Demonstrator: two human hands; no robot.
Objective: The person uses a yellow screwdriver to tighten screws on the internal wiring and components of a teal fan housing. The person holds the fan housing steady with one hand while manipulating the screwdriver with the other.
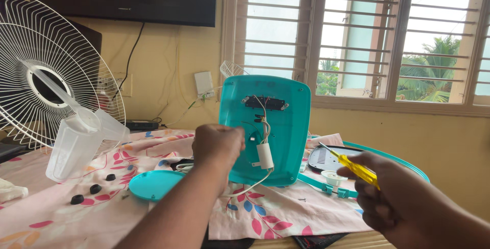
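My left hand (217, 147) grips the left edge of a teal plastic fan base housing (283, 111) and holds it upright on the table. Its open inner side faces me, showing thin wires, a black connector strip near the top and a white cylindrical capacitor (265, 156). My right hand (390, 193) is closed on a yellow-handled screwdriver (352, 166), its metal tip pointing up-left toward the housing, a short way off it.
A white wire fan guard (30, 50) with a translucent blade (76, 144) stands at the left. A round teal cover (153, 184), black knobs (95, 188), a teal ring with dark grille (326, 159) and a small white part (334, 177) lie on the floral cloth. Barred window behind.
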